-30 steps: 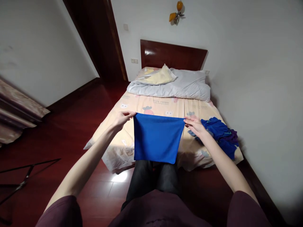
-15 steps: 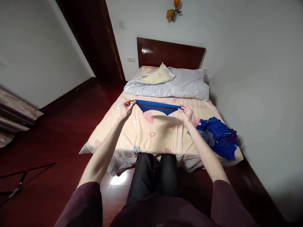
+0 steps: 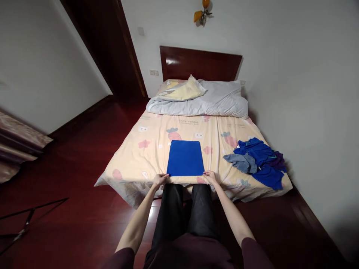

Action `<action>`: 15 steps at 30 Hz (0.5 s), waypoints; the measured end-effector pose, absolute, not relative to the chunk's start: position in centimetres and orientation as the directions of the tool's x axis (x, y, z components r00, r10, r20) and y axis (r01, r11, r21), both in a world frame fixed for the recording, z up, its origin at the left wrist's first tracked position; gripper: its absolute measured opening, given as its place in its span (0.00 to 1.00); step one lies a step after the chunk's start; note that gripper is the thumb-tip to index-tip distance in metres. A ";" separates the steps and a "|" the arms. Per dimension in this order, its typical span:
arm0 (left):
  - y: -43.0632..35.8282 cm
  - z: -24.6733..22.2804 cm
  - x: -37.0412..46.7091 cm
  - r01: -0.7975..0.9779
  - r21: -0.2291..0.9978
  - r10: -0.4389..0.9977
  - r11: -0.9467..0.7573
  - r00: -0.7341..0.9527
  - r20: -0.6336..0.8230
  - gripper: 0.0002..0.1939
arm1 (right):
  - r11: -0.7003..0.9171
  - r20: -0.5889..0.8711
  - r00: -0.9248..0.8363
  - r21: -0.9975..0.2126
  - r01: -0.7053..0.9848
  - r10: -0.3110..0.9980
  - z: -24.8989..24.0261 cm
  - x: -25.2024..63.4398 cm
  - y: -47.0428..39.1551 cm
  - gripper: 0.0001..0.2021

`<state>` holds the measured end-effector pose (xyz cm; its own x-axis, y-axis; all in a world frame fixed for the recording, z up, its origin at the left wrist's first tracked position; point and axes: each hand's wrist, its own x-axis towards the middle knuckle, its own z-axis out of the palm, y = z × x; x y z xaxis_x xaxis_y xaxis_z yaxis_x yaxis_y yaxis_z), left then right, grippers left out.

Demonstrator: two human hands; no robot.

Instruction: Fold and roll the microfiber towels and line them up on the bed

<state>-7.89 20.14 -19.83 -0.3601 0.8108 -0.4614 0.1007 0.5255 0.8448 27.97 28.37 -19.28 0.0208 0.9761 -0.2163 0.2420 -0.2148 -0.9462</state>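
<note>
A blue cloth (image 3: 185, 158) lies flat and nearly square on the bed, close to its front edge. My left hand (image 3: 160, 180) pinches its near left corner. At the near right corner, my right hand (image 3: 210, 177) has its fingers closed on the same cloth. A small white tag shows by the far left corner. Under the cloth is a cream bedsheet (image 3: 134, 157) printed with carrots and flowers. Whether the cloth is a single layer or folded, I cannot tell.
To the right on the bed sits a heap of blue and purple clothes (image 3: 258, 153), with a grey-blue cloth (image 3: 242, 163) beside it. Farther back are a rolled grey quilt (image 3: 221, 99) and a dark wooden headboard (image 3: 199, 63). A thin black stand (image 3: 29, 216) is on the floor at left.
Both hands have come down and toward me with the blue cloth. It was stretched in the air above the bed and now lies spread flat on the sheet.
</note>
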 end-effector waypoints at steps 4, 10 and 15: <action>21.1 -21.2 -7.3 -0.027 0.851 0.751 0.525 -0.457 -0.477 0.24 | -0.239 -0.227 0.087 -0.954 0.179 0.970 -19.6 27.8 28.9 0.12; 21.2 -21.2 -7.6 -0.130 0.890 0.752 0.436 -0.491 -0.440 0.21 | -0.268 -0.257 0.091 -0.953 0.143 0.962 -19.2 28.5 29.2 0.17; 18.7 -21.2 -8.0 -0.143 0.898 0.777 0.416 -0.458 -0.433 0.22 | -0.325 -0.316 0.083 -0.932 0.161 0.945 -19.1 29.7 28.3 0.17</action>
